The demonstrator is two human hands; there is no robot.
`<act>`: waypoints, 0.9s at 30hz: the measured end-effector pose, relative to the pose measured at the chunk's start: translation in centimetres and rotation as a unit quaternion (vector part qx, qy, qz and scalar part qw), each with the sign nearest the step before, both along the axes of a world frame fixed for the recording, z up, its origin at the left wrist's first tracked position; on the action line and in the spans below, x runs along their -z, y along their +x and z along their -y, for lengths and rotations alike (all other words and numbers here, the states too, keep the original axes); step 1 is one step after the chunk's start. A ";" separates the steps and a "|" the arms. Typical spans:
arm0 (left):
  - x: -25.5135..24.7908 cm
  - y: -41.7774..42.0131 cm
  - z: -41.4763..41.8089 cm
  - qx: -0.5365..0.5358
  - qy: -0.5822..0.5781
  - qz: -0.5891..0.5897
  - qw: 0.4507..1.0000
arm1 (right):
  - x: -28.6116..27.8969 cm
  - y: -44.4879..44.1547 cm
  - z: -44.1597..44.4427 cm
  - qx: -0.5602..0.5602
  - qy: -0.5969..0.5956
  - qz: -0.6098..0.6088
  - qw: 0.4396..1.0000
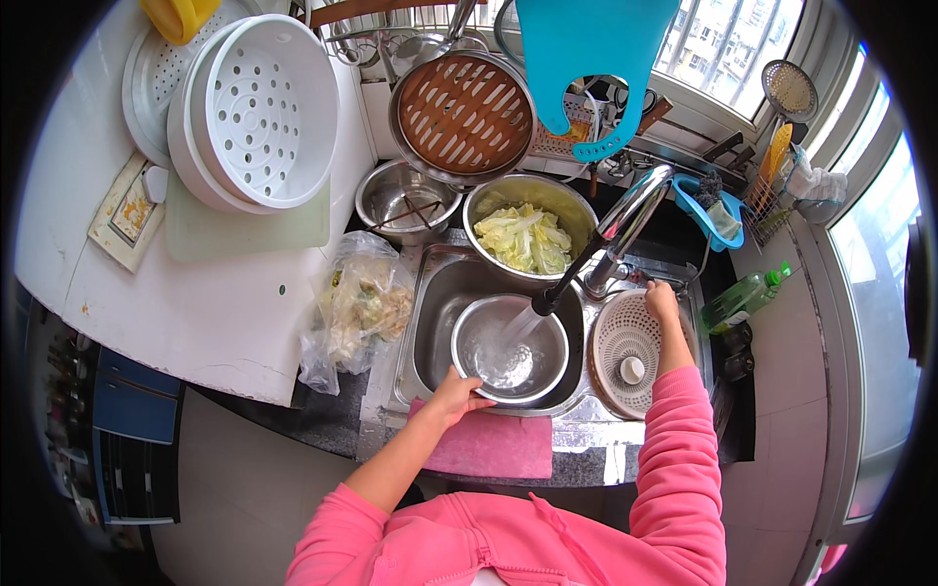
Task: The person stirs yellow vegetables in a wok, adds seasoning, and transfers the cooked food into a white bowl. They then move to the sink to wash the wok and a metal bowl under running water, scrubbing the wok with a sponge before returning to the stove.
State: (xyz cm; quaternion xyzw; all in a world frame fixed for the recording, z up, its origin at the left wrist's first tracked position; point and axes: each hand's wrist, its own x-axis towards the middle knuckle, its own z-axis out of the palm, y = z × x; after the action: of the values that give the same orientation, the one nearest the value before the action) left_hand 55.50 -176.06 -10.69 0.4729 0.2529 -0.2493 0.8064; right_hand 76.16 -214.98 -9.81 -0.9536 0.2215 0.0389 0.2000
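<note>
My left hand [456,395] grips the near rim of a stainless steel bowl [511,350] inside the left sink basin [437,308]. Water runs from the black spout of the chrome faucet [612,227] into this bowl, and its surface ripples. My right hand [662,300] is at the faucet's handle, above the white plastic colander [615,351] over the right side of the sink; its fingers are partly hidden. Behind the bowl stands a steel pot [487,201] with pale green cabbage leaves [524,238] in it.
Left of the sink lies a plastic bag of vegetable scraps [363,308]. A smaller steel pot [403,227] stands behind it. A green detergent bottle [740,300] leans at the right. A pink cloth [491,447] covers the front edge; a blue silicone bib [593,51] hangs above.
</note>
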 end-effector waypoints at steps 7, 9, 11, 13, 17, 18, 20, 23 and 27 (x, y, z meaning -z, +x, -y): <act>1.2 0.7 0.0 -0.004 -0.003 -0.005 1.000 | 0.0 0.2 -0.1 0.003 0.020 -0.012 1.000; 1.1 0.8 0.0 -0.008 -0.003 -0.012 1.000 | 0.0 0.1 -0.1 0.003 0.024 -0.008 1.000; 0.7 0.9 0.2 -0.002 -0.008 -0.015 1.000 | 0.3 0.1 0.3 0.002 0.026 0.003 1.000; 0.5 0.9 0.2 0.001 -0.012 -0.018 1.000 | 0.3 0.2 0.3 0.002 0.027 0.002 1.000; 0.8 1.0 0.2 0.001 -0.016 -0.022 1.000 | 0.3 0.3 0.3 0.001 0.028 -0.005 1.000; 0.8 1.0 0.2 0.000 -0.015 -0.023 1.000 | 0.3 0.3 0.2 0.000 0.026 -0.004 1.000; 0.7 0.9 0.2 0.002 -0.016 -0.019 1.000 | 0.3 0.3 0.1 -0.001 0.022 -0.002 1.000; 0.7 1.1 0.3 0.007 -0.020 -0.015 1.000 | 0.6 0.4 0.6 0.005 0.020 0.001 1.000; 1.1 1.0 0.3 0.001 -0.017 -0.017 1.000 | 0.4 0.3 0.2 0.006 0.028 0.000 1.000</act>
State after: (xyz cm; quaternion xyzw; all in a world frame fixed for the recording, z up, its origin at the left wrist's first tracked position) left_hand 56.50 -176.31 -11.83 0.4552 0.2618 -0.2623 0.8096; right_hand 76.41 -215.16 -10.21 -0.9463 0.2262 0.0440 0.2267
